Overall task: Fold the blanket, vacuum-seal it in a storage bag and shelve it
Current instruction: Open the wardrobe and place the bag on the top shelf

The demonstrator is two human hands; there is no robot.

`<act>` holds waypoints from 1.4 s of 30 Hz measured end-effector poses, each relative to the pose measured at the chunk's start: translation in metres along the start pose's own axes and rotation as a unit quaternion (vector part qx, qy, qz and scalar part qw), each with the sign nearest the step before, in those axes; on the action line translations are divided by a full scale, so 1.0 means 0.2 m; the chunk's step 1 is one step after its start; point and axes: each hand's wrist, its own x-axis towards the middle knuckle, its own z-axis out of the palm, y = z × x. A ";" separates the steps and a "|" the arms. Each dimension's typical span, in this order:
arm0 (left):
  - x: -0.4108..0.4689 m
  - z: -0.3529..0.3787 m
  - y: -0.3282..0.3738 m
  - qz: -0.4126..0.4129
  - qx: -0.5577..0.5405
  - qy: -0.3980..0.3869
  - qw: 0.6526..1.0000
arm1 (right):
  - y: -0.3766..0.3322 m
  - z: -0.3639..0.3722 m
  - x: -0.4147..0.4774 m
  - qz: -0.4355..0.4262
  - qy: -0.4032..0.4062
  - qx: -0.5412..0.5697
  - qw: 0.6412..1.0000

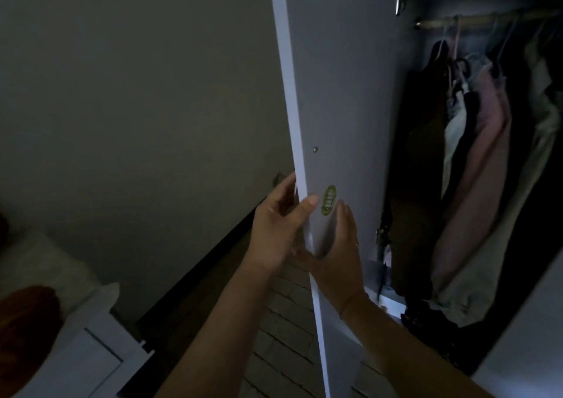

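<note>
Head view, dim: the left hand [278, 230] and right hand [338, 254] both clamp the free edge of an open white flat-panel wardrobe door [344, 93], beside an oval green sticker [328, 200]. The left thumb lies on the inner face, as do the right fingers. Dark and pink clothes [475, 154] hang from a wooden rail [475, 19]. Where the blanket lies cannot be told.

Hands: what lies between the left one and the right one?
The open wardrobe door: its edge runs between the left hand and the right hand, and both hold it. The head view shows this.
</note>
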 end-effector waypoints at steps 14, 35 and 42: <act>-0.16 0.47 0.01 0.224 0.173 0.328 0.901 | 0.15 -0.44 0.05 -0.014 -0.063 0.033 0.997; 0.39 2.12 -0.35 -0.029 0.024 -0.243 0.969 | 0.66 -2.16 0.61 0.099 0.216 -0.085 0.968; 0.53 2.26 -0.38 -0.002 0.010 -0.310 0.951 | 0.66 -2.16 0.70 0.111 0.158 -0.077 0.978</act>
